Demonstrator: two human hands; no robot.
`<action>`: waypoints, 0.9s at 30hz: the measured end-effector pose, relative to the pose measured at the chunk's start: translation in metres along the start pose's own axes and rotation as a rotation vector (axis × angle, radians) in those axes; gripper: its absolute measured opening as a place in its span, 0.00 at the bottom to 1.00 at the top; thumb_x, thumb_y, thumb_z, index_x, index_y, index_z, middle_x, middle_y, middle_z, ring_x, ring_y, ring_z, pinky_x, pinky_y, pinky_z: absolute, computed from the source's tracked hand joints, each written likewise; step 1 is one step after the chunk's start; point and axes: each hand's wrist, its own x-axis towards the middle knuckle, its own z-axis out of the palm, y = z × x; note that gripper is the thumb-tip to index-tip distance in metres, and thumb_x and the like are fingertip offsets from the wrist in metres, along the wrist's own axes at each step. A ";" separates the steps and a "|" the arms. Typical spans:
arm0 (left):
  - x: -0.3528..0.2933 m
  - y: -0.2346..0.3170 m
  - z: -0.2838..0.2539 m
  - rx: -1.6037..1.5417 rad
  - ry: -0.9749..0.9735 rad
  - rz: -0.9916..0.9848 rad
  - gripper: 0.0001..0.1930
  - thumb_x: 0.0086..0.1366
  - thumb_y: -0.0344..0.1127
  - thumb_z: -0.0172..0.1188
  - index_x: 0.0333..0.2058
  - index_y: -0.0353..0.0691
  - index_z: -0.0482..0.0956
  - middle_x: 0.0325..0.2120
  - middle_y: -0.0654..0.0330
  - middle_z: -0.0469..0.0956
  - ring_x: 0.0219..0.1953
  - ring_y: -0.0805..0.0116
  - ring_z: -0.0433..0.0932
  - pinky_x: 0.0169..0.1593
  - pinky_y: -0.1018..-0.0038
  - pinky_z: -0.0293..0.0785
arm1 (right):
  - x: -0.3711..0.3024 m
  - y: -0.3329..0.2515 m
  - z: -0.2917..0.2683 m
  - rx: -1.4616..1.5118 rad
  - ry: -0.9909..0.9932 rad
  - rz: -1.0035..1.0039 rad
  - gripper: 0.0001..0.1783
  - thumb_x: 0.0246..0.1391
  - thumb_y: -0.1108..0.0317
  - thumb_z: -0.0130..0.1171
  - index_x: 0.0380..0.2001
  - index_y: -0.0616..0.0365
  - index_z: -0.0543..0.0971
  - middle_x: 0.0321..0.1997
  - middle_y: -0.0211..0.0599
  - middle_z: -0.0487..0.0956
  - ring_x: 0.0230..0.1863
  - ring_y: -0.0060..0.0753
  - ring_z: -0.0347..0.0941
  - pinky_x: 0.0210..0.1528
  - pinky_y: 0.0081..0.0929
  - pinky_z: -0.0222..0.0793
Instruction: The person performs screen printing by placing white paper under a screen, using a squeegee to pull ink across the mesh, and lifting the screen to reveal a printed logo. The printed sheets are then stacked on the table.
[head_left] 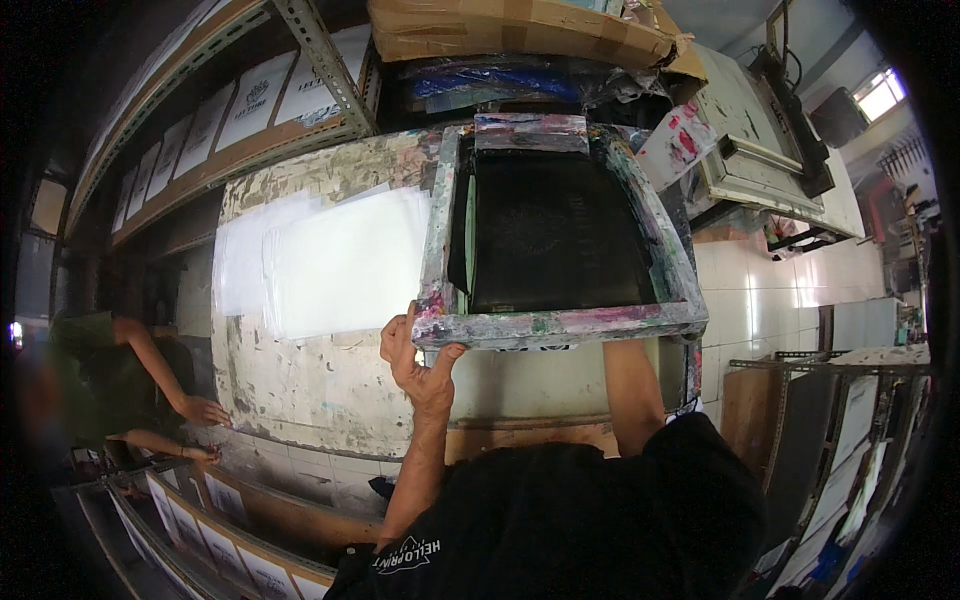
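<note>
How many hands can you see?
3: the person's left hand grips the paint-stained wooden screen frame's corner; a co-worker's two hands at lower left. The right hand is hidden under the frame.

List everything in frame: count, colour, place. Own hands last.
printing screen frame: 1, paint-smeared with dark mesh, tilted over the table's right half
white sheets: a few overlapping, white, on the table left of the frame
table: 1, off-white, stained, centre
cardboard box: 1, brown, top shelf
shelf prints: several, white, upper-left rack
drying racks: sheets in them, lower right and lower left
other person: 1, green top, left edge, hands at the table corner
left hand: grip on the frame's near-left corner
right hand: hidden behind the frame, forearm only
</note>
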 end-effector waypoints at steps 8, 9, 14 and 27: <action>-0.012 -0.011 0.004 -0.043 0.064 -0.030 0.44 0.48 0.56 0.75 0.58 0.29 0.74 0.43 0.59 0.79 0.53 0.56 0.67 0.61 0.59 0.54 | -0.073 -0.030 -0.015 0.192 -0.095 0.038 0.24 0.62 0.54 0.54 0.56 0.57 0.75 0.55 0.44 0.78 0.56 0.50 0.74 0.60 0.49 0.69; -0.012 -0.009 0.001 -0.004 0.033 -0.019 0.35 0.54 0.51 0.74 0.53 0.29 0.77 0.51 0.50 0.76 0.55 0.56 0.69 0.60 0.62 0.61 | -0.061 -0.024 -0.012 0.188 -0.072 0.032 0.24 0.62 0.54 0.55 0.56 0.57 0.74 0.55 0.45 0.78 0.56 0.50 0.74 0.60 0.49 0.70; -0.005 -0.007 0.004 -0.025 0.006 0.019 0.32 0.54 0.48 0.75 0.50 0.29 0.79 0.49 0.51 0.77 0.54 0.56 0.69 0.60 0.62 0.61 | 0.027 0.006 0.003 0.049 0.039 -0.014 0.24 0.61 0.56 0.56 0.55 0.58 0.74 0.54 0.45 0.78 0.55 0.50 0.74 0.59 0.48 0.70; -0.010 -0.007 0.002 -0.049 0.027 -0.039 0.30 0.56 0.42 0.74 0.51 0.27 0.77 0.50 0.52 0.75 0.55 0.59 0.69 0.61 0.65 0.62 | -0.122 -0.090 -0.112 -0.749 0.088 -0.245 0.23 0.60 0.59 0.58 0.54 0.61 0.74 0.52 0.48 0.79 0.53 0.51 0.76 0.57 0.48 0.71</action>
